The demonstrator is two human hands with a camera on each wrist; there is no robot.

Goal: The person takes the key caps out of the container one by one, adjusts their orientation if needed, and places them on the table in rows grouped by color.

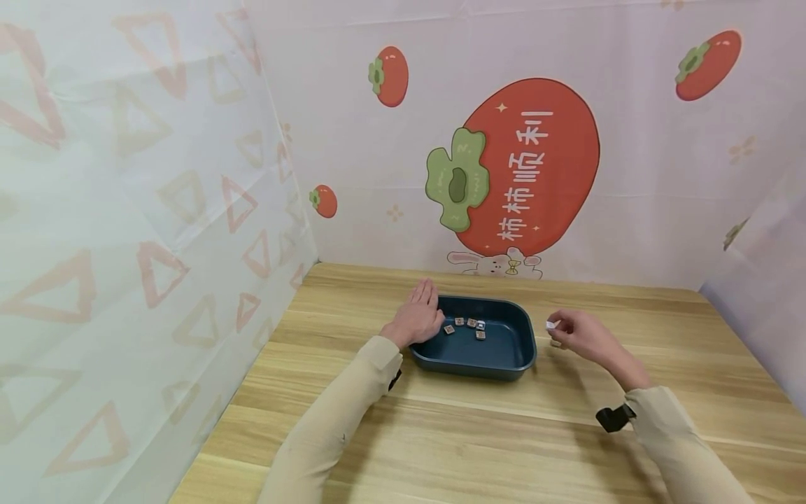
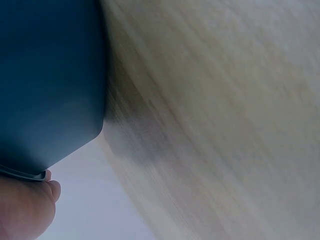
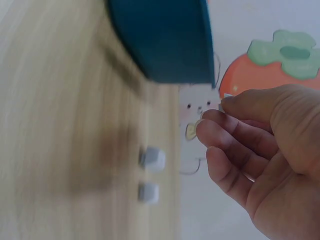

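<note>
A dark blue rectangular tray (image 1: 469, 367) stands on the wooden table, with several small printed cubes (image 1: 481, 335) lying in it. My left hand (image 1: 417, 318) rests against the tray's left end, fingers straight; in the left wrist view part of that hand (image 2: 25, 207) touches the rim. To the right of the tray, my right hand (image 1: 582, 334) pinches a small white cube (image 1: 550, 325) between thumb and fingertips, above the table. The right wrist view shows only an edge of this held cube. Below it, two small cubes (image 3: 153, 159) sit on the table, blurred.
The wooden table (image 1: 441, 434) reaches back to a wall hanging (image 1: 352, 140) with printed persimmons. A white patterned sheet (image 1: 157, 280) hangs along the left side, and another pale sheet (image 1: 765, 301) borders the right.
</note>
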